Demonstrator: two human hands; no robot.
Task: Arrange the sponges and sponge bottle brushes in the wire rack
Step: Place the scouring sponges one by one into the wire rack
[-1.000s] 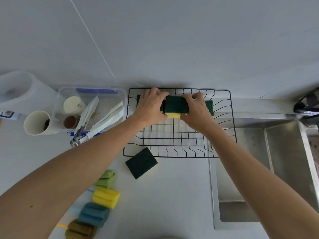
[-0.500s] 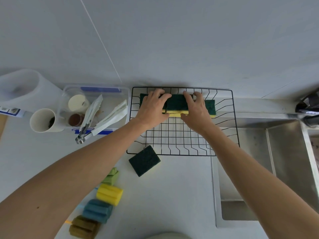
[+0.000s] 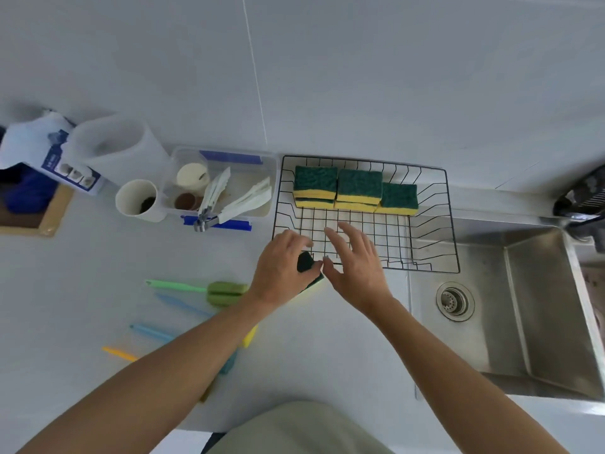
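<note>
A black wire rack [image 3: 425,267] sits on the counter against the wall. Along its back edge lie green-and-yellow sponges [image 3: 358,188] in a row, the left two spots stacked double. My left hand [image 3: 281,268] is closed on one more green-and-yellow sponge [image 3: 306,262] lying on the counter just in front of the rack's near-left corner. My right hand [image 3: 355,260] hovers beside it with fingers spread, holding nothing. Several sponge bottle brushes lie on the counter to the left; the green one [image 3: 226,291] shows fully, the others are partly hidden under my left forearm.
A clear plastic tub [image 3: 262,204] with tongs and small cups stands left of the rack, with a white cup [image 3: 137,199] and a translucent jug [image 3: 111,149] further left. A steel sink [image 3: 510,303] opens to the right of the rack.
Both hands left the sponges at the rack's back and came toward me. My left hand has closed on the sponge lying in front of the rack. The camera view also shifted.
</note>
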